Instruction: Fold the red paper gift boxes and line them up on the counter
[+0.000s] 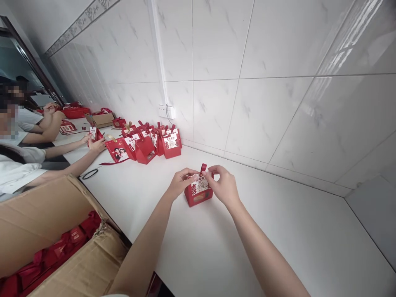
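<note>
A small red gift box [198,194] with a white printed label and a red ribbon loop on top stands upright on the white table [278,247]. My left hand [180,181] pinches the box's top on its left side. My right hand [223,184] pinches the top on its right side, fingers closed near the ribbon. Both hands touch the box.
A group of finished red boxes [154,142] stands by the tiled wall at the back left. An open cardboard carton [62,247] with red items sits at my lower left. Other people's arms [77,156] work further left, near a black loop [89,174]. A wall socket [166,111] hangs above.
</note>
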### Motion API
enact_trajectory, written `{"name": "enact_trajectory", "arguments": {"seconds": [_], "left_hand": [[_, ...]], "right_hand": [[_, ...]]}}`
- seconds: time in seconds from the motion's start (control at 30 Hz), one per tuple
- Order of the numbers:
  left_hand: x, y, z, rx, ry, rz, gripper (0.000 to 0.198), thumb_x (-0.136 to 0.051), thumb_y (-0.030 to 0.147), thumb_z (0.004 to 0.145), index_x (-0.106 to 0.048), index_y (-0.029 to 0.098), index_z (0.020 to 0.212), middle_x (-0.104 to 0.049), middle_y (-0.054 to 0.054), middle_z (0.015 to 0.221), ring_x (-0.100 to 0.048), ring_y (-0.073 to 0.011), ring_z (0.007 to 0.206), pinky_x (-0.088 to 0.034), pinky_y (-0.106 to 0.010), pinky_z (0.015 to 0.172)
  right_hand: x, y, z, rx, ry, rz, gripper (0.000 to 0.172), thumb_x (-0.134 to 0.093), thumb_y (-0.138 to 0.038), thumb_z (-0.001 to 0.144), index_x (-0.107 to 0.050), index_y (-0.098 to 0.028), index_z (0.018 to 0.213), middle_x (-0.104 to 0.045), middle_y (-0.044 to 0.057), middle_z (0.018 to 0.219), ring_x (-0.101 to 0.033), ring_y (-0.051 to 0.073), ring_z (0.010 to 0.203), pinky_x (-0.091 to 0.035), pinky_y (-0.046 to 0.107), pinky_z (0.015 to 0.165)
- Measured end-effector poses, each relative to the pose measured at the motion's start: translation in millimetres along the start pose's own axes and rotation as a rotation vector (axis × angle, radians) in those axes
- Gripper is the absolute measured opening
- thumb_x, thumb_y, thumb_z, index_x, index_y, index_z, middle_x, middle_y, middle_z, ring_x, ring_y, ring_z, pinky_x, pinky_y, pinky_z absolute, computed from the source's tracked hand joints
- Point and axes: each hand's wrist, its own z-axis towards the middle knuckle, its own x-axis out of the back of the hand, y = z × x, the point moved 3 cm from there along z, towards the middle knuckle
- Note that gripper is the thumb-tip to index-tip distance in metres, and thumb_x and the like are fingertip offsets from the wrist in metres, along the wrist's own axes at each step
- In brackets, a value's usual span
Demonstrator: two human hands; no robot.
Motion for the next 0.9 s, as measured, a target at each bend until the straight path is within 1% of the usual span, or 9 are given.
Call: {"name": "enact_trajectory", "arguments": {"seconds": [0.07,0.1,0.17,0.27,0.33,0.47,0.73,0.83,0.9], "left_hand": [[-8.3,-6,-2,-0.004,0.027,-0.062,0.033,-0.072,0.043,0.073,-0.069,0.019,0.095,-0.07,-0.005,0.093,-0.066,-0.0199,0.085,-0.054,-0.031,0.076],[-11.3,-9,-2,-0.011,0.044,-0.086,0.033,-0.073,0.043,0.073,-0.069,0.019,0.094,-0.07,-0.005,0.09,-0.066,-0.0197,0.083,-0.054,-0.031,0.075],[-15.4,-15,-3,-0.029,0.074,-0.11,0.032,-0.073,0.043,0.073,-0.07,0.018,0.094,-0.071,-0.004,0.087,-0.066,-0.0189,0.08,-0.054,-0.03,0.073],[-17.0,-19,-6,-0.043,0.083,-0.112,0.032,-0.071,0.042,0.075,-0.07,0.019,0.097,-0.071,-0.003,0.086,-0.065,-0.0176,0.077,-0.053,-0.029,0.07],[-14.9,-18,-8,-0.05,0.075,-0.116,0.032,-0.07,0.042,0.076,-0.069,0.018,0.098,-0.07,-0.003,0.085,-0.065,-0.017,0.075,-0.053,-0.028,0.068],[-6.1,-13,-12,-0.056,0.07,-0.118,0.03,-0.069,0.042,0.077,-0.066,0.018,0.094,-0.069,-0.002,0.083,-0.064,-0.0166,0.074,-0.052,-0.028,0.068],[-2.3,-15,-13,-0.071,0.021,-0.041,0.027,-0.066,0.043,0.079,-0.057,0.019,0.086,-0.063,0.0,0.08,-0.06,-0.0134,0.071,-0.049,-0.023,0.063],[-6.0,-23,-11,-0.061,0.065,-0.081,0.027,-0.066,0.043,0.08,-0.055,0.019,0.087,-0.062,0.001,0.074,-0.059,-0.0126,0.066,-0.049,-0.023,0.06],[-8.9,-28,-9,-0.05,0.102,-0.138,0.027,-0.067,0.043,0.079,-0.056,0.019,0.086,-0.063,0.001,0.072,-0.06,-0.0129,0.064,-0.049,-0.023,0.059]], "right_hand": [[-5,9,4,-0.028,-0.137,0.039,0.03,-0.056,-0.052,0.084,-0.063,-0.022,0.086,-0.068,0.004,0.084,-0.063,0.02,0.08,-0.047,0.034,0.075],[-7,11,6,-0.022,-0.162,0.043,0.028,-0.056,-0.05,0.084,-0.063,-0.022,0.084,-0.068,0.003,0.081,-0.063,0.019,0.076,-0.047,0.033,0.072],[-7,13,8,0.026,-0.126,-0.008,0.024,-0.057,-0.045,0.085,-0.064,-0.022,0.08,-0.066,0.003,0.08,-0.061,0.019,0.076,-0.046,0.032,0.07],[-3,9,9,0.135,-0.056,-0.056,0.018,-0.058,-0.038,0.085,-0.067,-0.023,0.08,-0.064,0.006,0.092,-0.059,0.022,0.092,-0.045,0.031,0.069],[-2,4,9,0.186,-0.107,0.032,0.019,-0.056,-0.038,0.086,-0.067,-0.022,0.083,-0.063,0.006,0.099,-0.058,0.022,0.097,-0.046,0.029,0.065],[-7,-1,5,0.166,-0.27,0.231,0.027,-0.049,-0.042,0.091,-0.061,-0.019,0.084,-0.064,0.003,0.084,-0.059,0.016,0.075,-0.045,0.025,0.058],[-15,0,3,0.141,-0.434,0.341,0.023,-0.047,-0.04,0.093,-0.058,-0.021,0.093,-0.067,0.002,0.094,-0.062,0.017,0.085,-0.05,0.03,0.071],[-12,4,7,0.091,-0.433,0.376,0.022,-0.05,-0.043,0.092,-0.057,-0.022,0.092,-0.067,0.002,0.093,-0.063,0.018,0.086,-0.051,0.031,0.073],[-8,8,9,0.055,-0.381,0.399,0.02,-0.055,-0.043,0.089,-0.055,-0.023,0.093,-0.068,0.003,0.095,-0.063,0.018,0.087,-0.051,0.032,0.075]]}}
